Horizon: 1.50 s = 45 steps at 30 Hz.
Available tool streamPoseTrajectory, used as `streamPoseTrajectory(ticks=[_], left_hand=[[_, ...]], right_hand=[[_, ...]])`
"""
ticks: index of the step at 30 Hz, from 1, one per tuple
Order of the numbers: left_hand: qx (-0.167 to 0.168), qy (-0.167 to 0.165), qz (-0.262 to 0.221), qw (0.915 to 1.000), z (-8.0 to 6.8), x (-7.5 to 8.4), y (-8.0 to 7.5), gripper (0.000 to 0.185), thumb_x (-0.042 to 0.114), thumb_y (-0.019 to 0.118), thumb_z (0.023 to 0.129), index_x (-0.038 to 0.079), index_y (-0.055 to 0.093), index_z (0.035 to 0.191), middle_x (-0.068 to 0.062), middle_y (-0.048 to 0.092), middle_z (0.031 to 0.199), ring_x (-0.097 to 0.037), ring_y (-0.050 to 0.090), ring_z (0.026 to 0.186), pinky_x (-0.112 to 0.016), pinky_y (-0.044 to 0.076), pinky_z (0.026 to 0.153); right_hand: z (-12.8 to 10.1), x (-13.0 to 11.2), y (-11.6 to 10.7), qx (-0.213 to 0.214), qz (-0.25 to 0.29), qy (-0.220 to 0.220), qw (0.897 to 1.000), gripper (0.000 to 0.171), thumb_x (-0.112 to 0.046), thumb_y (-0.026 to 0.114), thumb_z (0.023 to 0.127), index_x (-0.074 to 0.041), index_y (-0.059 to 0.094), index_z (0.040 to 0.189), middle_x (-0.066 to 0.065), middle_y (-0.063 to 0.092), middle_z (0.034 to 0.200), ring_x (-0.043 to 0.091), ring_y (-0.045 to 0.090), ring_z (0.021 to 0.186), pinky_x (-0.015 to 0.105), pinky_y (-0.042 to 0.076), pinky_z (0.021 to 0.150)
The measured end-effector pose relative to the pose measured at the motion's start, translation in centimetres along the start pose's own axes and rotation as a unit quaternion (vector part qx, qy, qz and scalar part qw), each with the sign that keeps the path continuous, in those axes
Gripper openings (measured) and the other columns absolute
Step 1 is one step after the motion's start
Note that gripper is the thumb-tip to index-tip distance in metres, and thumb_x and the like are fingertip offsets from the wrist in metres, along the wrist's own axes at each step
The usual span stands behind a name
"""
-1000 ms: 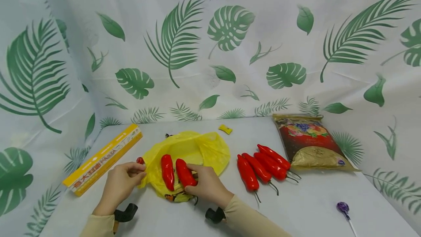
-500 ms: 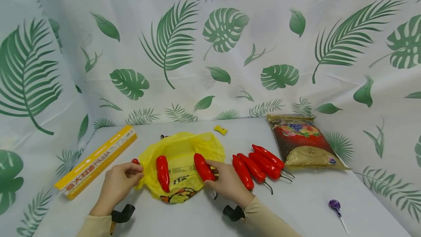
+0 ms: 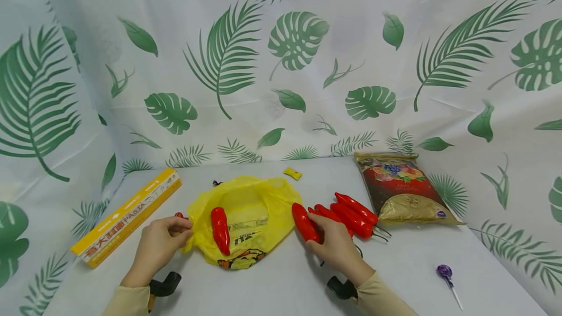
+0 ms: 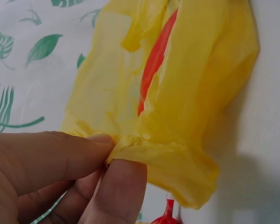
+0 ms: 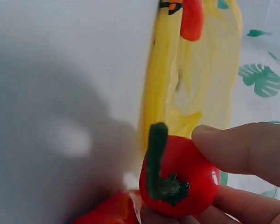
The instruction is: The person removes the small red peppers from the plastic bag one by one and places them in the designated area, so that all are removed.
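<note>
Red pepper [image 3: 305, 222] riding in right hand [image 3: 334, 246] grip, pinching it just left of pepper row [image 3: 351, 216]; left hand [image 3: 156, 247] pinching yellow bag [image 3: 246, 208] rim. Easing down parallel, stem nearward, not nudging neighbours.

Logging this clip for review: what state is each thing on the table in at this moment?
Yellow plastic bag: lying flat, edge pinched by the left hand.
Pepper on the bag: lying loose, untouched.
Held pepper: gripped by the right hand, beside the bag.
Pepper row: lying side by side on the table.
Snack pouch: lying flat.
Pasta box: lying flat.
Lollipop: lying untouched.
</note>
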<state>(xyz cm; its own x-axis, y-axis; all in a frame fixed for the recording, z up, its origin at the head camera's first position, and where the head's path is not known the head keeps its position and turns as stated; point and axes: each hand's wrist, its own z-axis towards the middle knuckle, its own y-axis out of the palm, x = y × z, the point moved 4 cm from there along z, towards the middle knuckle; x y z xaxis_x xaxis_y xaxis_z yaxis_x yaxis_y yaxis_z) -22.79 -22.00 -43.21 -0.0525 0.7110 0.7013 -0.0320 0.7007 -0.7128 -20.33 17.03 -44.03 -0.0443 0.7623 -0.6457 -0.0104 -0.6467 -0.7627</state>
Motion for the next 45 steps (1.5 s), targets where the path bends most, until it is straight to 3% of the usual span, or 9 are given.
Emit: streamPoseTrajectory(ticks=[14,25,35,45], left_hand=[[0.004,0.005,0.005,1.0000,0.0,0.2,-0.2,0.015,0.018,0.080,0.090,0.010,0.079,0.103,-0.002,0.076,0.088,-0.012,0.064,0.067,-0.025,0.049,0.056],[0.004,0.002,0.004,1.0000,-0.1,0.2,-0.2,0.015,0.018,0.080,0.090,0.009,0.079,0.103,-0.002,0.076,0.087,-0.013,0.063,0.068,-0.025,0.049,0.056],[0.003,-0.001,0.001,1.0000,-0.2,0.5,-0.2,0.015,0.016,0.080,0.090,0.009,0.079,0.103,-0.003,0.076,0.087,-0.013,0.064,0.067,-0.025,0.049,0.056],[0.001,-0.006,0.003,1.0000,-0.3,0.8,0.1,0.017,0.015,0.081,0.090,0.008,0.078,0.106,-0.004,0.075,0.088,-0.014,0.064,0.067,-0.025,0.049,0.056]], right_hand=[[-2.8,0.9,-1.7,0.003,-0.014,-0.005,1.000,0.065,-0.011,0.091,0.077,-0.011,0.067,0.138,0.007,0.070,0.134,0.025,0.065,0.114,0.049,0.062,0.090],[-3.6,1.6,-0.4,-0.016,-0.049,-0.005,0.999,0.066,-0.012,0.093,0.074,-0.008,0.068,0.135,0.006,0.071,0.132,0.025,0.067,0.117,0.049,0.062,0.089],[-3.4,0.8,0.3,0.011,-0.121,-0.031,0.992,0.067,-0.015,0.094,0.074,-0.002,0.067,0.134,0.014,0.070,0.134,0.033,0.069,0.121,0.051,0.061,0.092],[-3.7,0.2,-0.1,0.041,-0.123,-0.074,0.989,0.062,-0.012,0.091,0.076,-0.002,0.068,0.133,0.014,0.068,0.138,0.033,0.068,0.125,0.049,0.060,0.095]])
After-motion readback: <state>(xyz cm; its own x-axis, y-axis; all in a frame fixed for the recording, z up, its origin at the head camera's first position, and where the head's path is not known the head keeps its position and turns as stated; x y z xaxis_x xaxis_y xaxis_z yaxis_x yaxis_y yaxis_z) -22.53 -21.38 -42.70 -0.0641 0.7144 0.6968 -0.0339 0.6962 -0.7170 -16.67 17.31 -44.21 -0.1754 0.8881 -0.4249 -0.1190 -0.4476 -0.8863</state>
